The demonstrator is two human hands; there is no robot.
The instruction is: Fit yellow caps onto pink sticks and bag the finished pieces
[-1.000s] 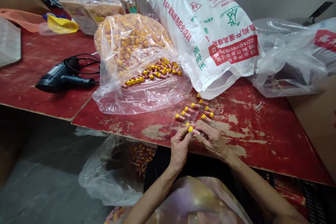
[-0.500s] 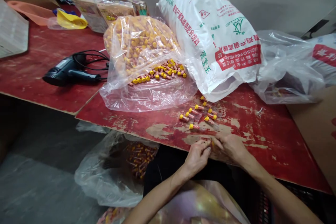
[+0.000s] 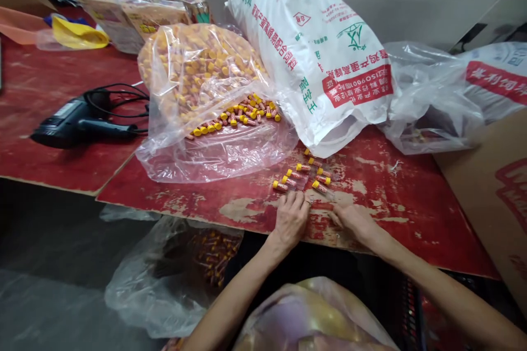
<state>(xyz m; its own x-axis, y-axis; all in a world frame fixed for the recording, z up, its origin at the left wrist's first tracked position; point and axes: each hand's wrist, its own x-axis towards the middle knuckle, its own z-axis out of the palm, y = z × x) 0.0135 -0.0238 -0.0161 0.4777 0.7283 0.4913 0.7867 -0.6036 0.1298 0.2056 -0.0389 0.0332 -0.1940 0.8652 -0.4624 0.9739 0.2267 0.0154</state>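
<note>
Several small red tubes with yellow caps lie loose on the worn red table. My left hand lies flat on the table just below them, fingers stretched out and fingertips almost touching the nearest tubes. To their lower right, my right hand rests on the table with its fingers extended towards the tubes, and I see nothing in it. Behind the tubes, a clear plastic bag full of the same tubes spills some out at its mouth.
A large white printed sack leans behind the tubes, with crumpled clear bags to its right. A black corded tool lies at left. A cardboard box stands at right. Under the table edge hangs a bag of tubes.
One second ago both hands held a tube together, then drew back to the table edge. Now they have parted, the left sliding forward to the loose tubes. The tube is gone from them.
</note>
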